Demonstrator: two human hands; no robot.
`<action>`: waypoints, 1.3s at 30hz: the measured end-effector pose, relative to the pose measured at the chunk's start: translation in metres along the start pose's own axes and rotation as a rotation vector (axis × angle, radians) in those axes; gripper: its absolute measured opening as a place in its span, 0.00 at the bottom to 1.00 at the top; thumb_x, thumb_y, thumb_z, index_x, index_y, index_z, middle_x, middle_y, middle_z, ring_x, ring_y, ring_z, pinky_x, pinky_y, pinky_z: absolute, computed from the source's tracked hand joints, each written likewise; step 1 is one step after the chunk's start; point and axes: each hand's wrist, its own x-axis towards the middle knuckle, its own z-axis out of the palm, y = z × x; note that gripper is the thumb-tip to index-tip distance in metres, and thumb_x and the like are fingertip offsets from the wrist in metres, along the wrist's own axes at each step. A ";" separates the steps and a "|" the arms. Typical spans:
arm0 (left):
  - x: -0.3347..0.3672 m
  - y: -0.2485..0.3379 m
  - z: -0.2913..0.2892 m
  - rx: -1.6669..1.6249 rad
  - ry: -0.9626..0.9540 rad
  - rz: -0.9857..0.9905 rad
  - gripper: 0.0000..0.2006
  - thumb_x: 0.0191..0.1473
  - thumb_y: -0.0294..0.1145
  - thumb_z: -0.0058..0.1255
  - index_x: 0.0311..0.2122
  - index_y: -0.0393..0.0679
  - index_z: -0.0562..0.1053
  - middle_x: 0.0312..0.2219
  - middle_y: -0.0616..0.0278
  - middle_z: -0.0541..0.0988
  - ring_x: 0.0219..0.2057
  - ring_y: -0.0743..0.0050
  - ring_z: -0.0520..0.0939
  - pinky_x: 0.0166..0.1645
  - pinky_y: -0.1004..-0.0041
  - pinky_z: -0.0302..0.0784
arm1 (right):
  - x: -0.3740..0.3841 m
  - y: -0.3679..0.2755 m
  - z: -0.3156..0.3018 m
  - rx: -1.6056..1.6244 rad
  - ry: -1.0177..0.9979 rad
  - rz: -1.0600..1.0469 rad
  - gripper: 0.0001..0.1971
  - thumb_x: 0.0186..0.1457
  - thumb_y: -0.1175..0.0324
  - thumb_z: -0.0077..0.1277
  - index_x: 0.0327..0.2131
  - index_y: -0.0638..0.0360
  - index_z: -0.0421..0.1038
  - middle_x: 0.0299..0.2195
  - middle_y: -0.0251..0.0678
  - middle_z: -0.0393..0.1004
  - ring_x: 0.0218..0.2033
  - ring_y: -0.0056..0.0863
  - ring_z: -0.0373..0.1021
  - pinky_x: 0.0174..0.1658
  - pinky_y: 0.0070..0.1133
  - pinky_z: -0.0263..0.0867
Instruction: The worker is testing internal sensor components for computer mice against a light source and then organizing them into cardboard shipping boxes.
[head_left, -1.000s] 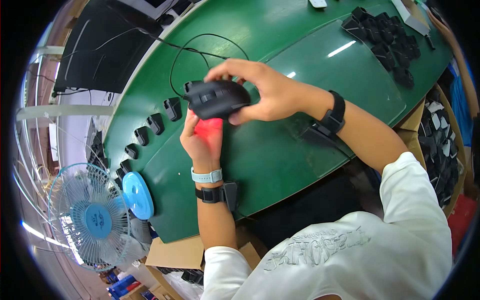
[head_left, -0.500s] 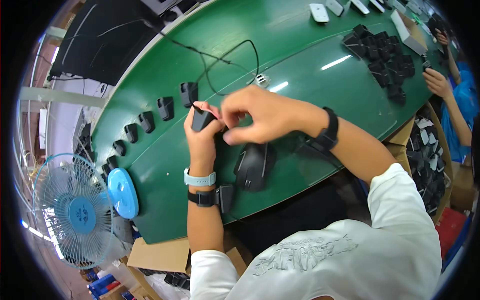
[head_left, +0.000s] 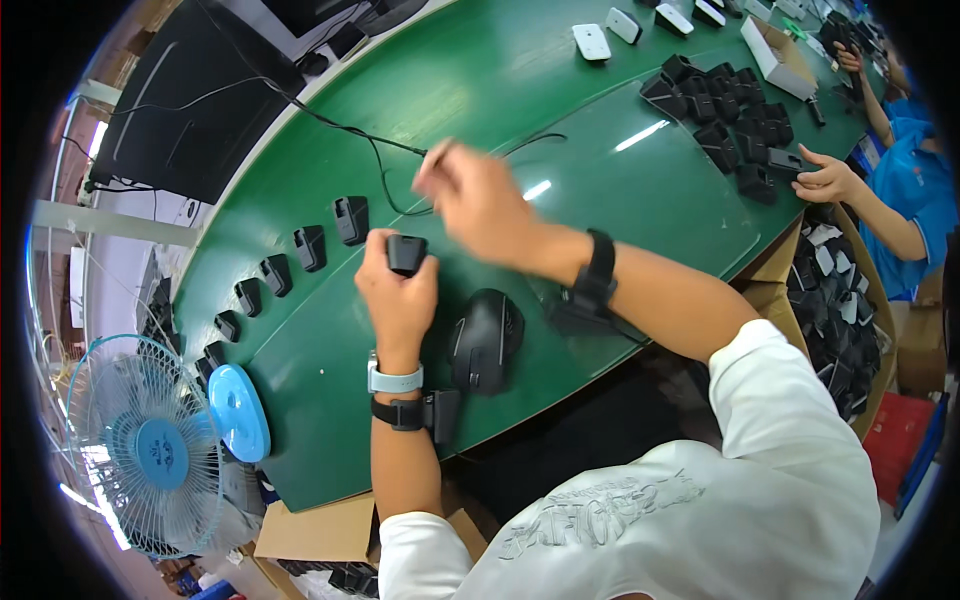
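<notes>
My left hand [head_left: 395,305] is closed around a small black plastic housing [head_left: 406,255], whose dark end shows between thumb and fingers. To its right, my right hand [head_left: 485,205] is raised over the table, its fingers bent and smeared by motion. A black cable [head_left: 385,140] runs up to the fingers of that hand; whether they grip it, I cannot tell. Close to my wrists lies a smooth black rounded piece [head_left: 485,342], shaped like a large computer mouse. Similar black housings, one of them [head_left: 350,220] just beyond my left hand, stand in a slanting row.
Black housings are heaped [head_left: 720,110] at the right, near a co-worker's hand [head_left: 828,180]. Beyond them are a white open box [head_left: 780,60] and white pieces [head_left: 591,42]. A blue fan [head_left: 160,450] stands left; a full carton [head_left: 840,310] sits at the right edge.
My right hand has moved away from the black housing, up and slightly left, over the cable. My left hand keeps the housing, now turned. The co-worker's hand has reached the heap.
</notes>
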 end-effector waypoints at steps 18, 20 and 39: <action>0.079 -0.022 0.014 0.599 0.104 -0.289 0.27 0.45 0.51 0.62 0.37 0.31 0.75 0.34 0.39 0.81 0.38 0.41 0.82 0.44 0.55 0.78 | 0.128 0.116 -0.158 -1.293 -0.089 0.146 0.11 0.56 0.69 0.51 0.41 0.63 0.73 0.46 0.51 0.72 0.47 0.56 0.70 0.48 0.46 0.67; 0.081 -0.012 0.028 0.665 0.178 -0.113 0.28 0.45 0.48 0.63 0.40 0.31 0.73 0.38 0.42 0.77 0.41 0.42 0.80 0.43 0.54 0.78 | 0.125 0.115 -0.175 -1.163 0.059 -0.088 0.06 0.58 0.73 0.49 0.39 0.61 0.71 0.43 0.48 0.73 0.46 0.53 0.69 0.48 0.40 0.67; -0.002 -0.009 -0.033 -0.297 -0.076 -0.061 0.28 0.38 0.19 0.62 0.48 0.37 0.69 0.38 0.63 0.76 0.39 0.77 0.78 0.44 0.76 0.75 | -0.010 -0.014 0.020 0.405 -0.291 0.282 0.08 0.58 0.67 0.59 0.35 0.62 0.77 0.32 0.32 0.80 0.34 0.17 0.74 0.39 0.17 0.69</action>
